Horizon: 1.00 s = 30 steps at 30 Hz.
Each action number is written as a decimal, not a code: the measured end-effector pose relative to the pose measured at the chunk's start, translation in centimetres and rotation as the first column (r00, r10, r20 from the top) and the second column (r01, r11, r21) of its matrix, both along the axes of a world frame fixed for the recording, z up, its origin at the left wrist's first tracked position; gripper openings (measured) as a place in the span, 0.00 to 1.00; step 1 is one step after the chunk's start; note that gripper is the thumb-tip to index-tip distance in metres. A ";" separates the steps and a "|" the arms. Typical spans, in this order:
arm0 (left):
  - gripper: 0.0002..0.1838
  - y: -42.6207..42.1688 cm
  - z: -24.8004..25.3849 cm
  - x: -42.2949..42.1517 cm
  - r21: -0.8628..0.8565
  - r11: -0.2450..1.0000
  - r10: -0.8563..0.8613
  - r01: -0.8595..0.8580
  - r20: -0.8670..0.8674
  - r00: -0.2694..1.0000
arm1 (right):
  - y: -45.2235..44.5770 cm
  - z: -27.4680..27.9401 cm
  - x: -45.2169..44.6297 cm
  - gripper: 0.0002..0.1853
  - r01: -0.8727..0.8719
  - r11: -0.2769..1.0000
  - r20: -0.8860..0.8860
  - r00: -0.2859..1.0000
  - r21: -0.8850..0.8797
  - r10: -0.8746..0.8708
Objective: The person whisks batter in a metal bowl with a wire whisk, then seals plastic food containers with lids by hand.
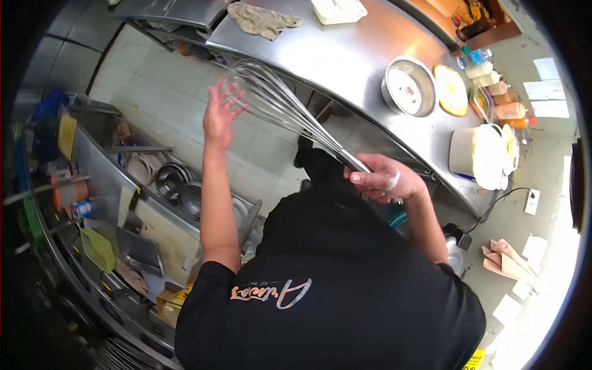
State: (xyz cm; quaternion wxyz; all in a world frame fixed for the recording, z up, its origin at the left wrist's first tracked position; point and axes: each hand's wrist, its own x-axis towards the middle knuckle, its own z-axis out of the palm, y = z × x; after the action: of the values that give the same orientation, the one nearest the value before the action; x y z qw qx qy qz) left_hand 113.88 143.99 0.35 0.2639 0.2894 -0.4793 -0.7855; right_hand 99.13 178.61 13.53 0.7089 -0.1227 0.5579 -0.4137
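My right hand (387, 179) clamps the whisk (310, 127) by its handle, close before me; my left hand (221, 117), arm stretched forward, is open, fingers spread at the wires (touching, I can't tell).

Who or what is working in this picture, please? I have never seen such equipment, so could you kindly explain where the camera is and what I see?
There is no machine here: a person works with two bare hands. The one picture comes from a camera worn on the head, looking down over a black shirt. The right hand holds a large whisk near one end. The left hand is open by the other end; whether it touches, I cannot tell. On the steel counter are a greyish cloth, a white tub and a metal bowl.
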 end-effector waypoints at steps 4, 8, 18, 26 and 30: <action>0.41 -5.7 2.8 -0.9 0.198 0.975 -0.078 0.103 -0.132 0.988 | -6.8 -1.2 -5.9 0.19 -0.303 0.948 -0.251 0.929 -0.101 0.271; 0.36 -11.0 5.2 -0.4 0.188 0.980 0.063 -0.069 0.036 0.997 | -14.7 -1.9 -11.0 0.23 -0.577 0.799 -0.554 0.726 -0.169 0.407; 0.24 -16.6 -5.4 -7.5 0.589 0.808 0.051 0.015 -0.096 0.994 | -19.6 7.0 -15.8 0.22 -0.389 0.903 -0.872 0.488 -0.179 0.037; 0.24 -12.4 -2.1 -20.4 0.615 0.678 -0.186 0.402 -0.385 0.904 | -12.3 5.6 -12.9 0.22 0.492 0.298 -0.122 0.358 -0.818 -0.926; 0.24 -5.1 0.8 -25.5 0.582 0.581 -0.322 0.569 -0.477 0.818 | -15.4 3.3 -12.1 0.23 0.370 0.042 0.049 0.233 -0.928 -0.971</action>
State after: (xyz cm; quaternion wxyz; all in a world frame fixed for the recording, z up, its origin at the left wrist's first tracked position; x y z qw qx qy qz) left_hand 88.41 138.90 1.19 -0.0017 0.1038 -0.1513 -0.9830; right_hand 87.01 163.20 16.81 -0.0027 -0.2454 0.4695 -0.8481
